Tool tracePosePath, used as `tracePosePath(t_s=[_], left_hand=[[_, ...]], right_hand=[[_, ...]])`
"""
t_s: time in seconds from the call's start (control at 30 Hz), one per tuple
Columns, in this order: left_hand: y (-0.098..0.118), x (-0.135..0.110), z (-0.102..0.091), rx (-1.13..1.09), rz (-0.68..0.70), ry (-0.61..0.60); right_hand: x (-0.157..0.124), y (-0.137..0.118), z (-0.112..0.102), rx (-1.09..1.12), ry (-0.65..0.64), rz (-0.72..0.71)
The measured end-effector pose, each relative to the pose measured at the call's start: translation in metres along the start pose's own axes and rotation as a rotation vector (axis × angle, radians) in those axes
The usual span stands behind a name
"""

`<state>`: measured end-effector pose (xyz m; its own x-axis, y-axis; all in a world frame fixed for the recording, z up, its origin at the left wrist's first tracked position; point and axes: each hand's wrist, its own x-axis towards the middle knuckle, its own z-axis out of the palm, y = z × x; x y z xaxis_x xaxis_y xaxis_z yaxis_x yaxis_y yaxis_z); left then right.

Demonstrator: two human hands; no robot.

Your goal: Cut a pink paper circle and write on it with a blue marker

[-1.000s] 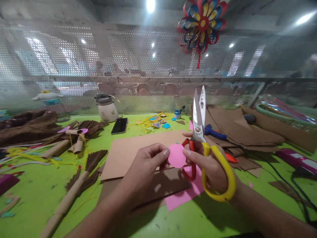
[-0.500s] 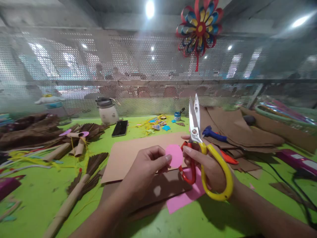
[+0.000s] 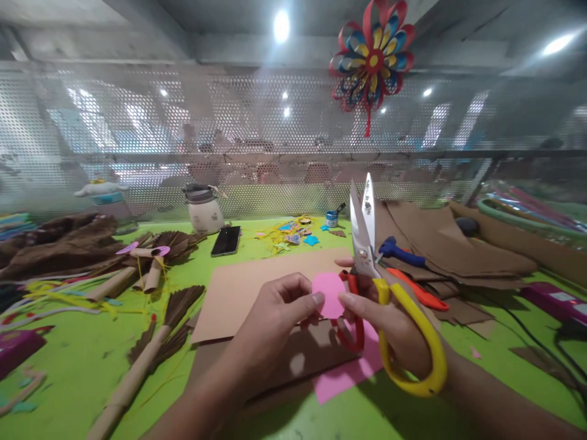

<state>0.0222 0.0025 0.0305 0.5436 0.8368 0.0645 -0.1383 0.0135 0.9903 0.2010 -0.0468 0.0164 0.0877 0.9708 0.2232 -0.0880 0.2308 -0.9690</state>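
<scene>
A small round piece of pink paper is pinched between the thumb and fingers of my left hand. My right hand holds a pair of scissors with one red and one yellow handle; their blades point up and stand slightly apart. The right thumb tip touches the circle's right edge. Below the hands, a larger pink paper sheet lies partly under brown card. Tan cardboard lies behind the left hand.
A phone, a white jar and a blue paint pot stand or lie at the back. Brown paper sheets and a blue-handled tool are on the right. Paper-roll figures lie left.
My right thumb has come onto the circle's right edge, and the yellow scissor handle has swung a little lower right. The view has shifted slightly.
</scene>
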Motion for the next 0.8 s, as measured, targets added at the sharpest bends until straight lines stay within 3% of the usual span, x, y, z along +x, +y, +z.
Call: tracePosePath(t_s=[0.17, 0.33, 0.47, 0.6, 0.8], left_hand=[[-0.004, -0.001, 0.010, -0.040, -0.009, 0.016], [-0.004, -0.003, 0.017, -0.223, -0.027, 0.002], [0.002, -0.005, 0.015, -0.253, 0.018, 0.069], [0.005, -0.008, 0.007, -0.142, 0.098, 0.167], [0.006, -0.010, 0.002, -0.035, 0.210, 0.270]], right_hand=[[-0.007, 0.000, 0.003, 0.028, -0.037, 0.023], [-0.010, 0.000, 0.012, 0.056, -0.062, 0.049], [-0.008, -0.008, 0.009, -0.172, -0.189, 0.053], [-0.005, -0.015, 0.000, -0.492, -0.281, -0.047], [-0.009, -0.024, -0.001, -0.573, -0.370, -0.082]])
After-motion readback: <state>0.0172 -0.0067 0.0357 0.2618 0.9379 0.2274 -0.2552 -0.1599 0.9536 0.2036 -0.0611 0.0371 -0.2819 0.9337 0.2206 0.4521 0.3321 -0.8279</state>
